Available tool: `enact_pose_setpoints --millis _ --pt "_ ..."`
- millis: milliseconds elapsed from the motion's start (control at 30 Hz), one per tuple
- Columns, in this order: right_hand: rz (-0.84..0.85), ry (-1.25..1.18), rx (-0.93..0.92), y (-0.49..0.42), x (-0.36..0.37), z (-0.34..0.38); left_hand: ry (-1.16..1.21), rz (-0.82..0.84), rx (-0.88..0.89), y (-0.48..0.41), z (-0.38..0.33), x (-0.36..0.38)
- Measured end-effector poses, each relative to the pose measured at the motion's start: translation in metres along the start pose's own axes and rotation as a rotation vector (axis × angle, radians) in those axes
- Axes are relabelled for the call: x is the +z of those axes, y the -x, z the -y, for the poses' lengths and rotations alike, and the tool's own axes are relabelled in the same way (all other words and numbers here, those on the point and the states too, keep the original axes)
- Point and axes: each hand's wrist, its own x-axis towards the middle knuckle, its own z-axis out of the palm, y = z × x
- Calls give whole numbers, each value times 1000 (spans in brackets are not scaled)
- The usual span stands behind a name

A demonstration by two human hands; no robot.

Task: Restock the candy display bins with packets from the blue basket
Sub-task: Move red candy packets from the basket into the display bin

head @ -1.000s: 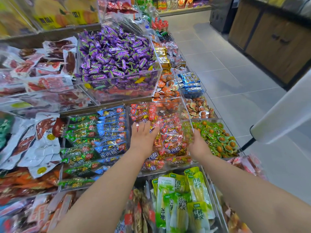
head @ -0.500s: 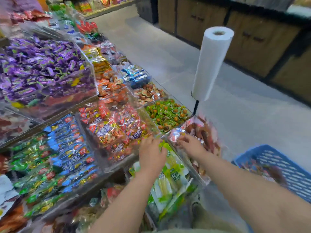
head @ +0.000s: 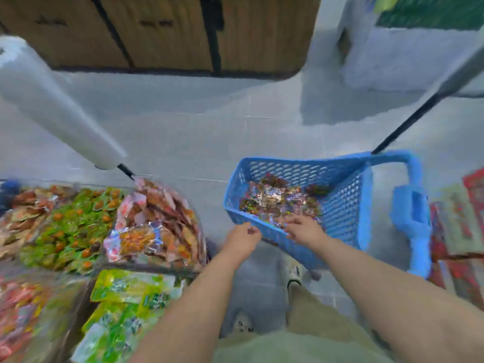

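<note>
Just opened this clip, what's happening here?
A person stands over a blue perforated plastic basket on the grey tiled floor, beside a display of heaped snack packets. The right hand reaches in over the pile of shiny foil packets, fingers spread, nothing lifted yet. The left hand, fingers curled, is at the basket's near rim; blur hides whether it grips it.

The grey tiled floor [head: 183, 127] carries a blue basket [head: 301, 163] with a heap of shiny packets [head: 280, 200] in its bottom. A shoe [head: 294, 273] rests on the floor just beside the basket's near corner. Wooden cabinets [head: 162, 32] stand at the far side. To the left, the display shelf [head: 157, 268] holds green-and-orange packets [head: 70, 226], red-brown packets [head: 157, 221] just beside them, and yellow-green packets [head: 125, 305] nearer, all blurred.
</note>
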Motion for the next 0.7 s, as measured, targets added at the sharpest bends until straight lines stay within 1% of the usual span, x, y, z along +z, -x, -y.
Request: enact_pose_setpoints --millis 67,133,200,267,367,500,633,700 --pt "-50 -85 59 -17 -29 -12 -5 71 -14 -29 -23 20" --pt "-58 -175 136 -36 -53 -19 -36 124 -54 -58 -44 36" --pt "-70 -188 171 -58 -75 -27 -38 153 -87 -88 -58 53" --pt "-55 -235 222 -83 -88 -37 -9 175 -118 -117 -66 66" --pt "0 -227 308 -120 -95 -54 19 208 -191 -155 -68 82" --pt "45 -172 441 -162 -91 -81 97 303 -326 -197 -51 101" --pt "93 55 471 -199 -77 -107 192 328 -499 -231 -21 117" --pt "14 141 479 -218 -70 -118 160 352 -522 -244 -8 125"
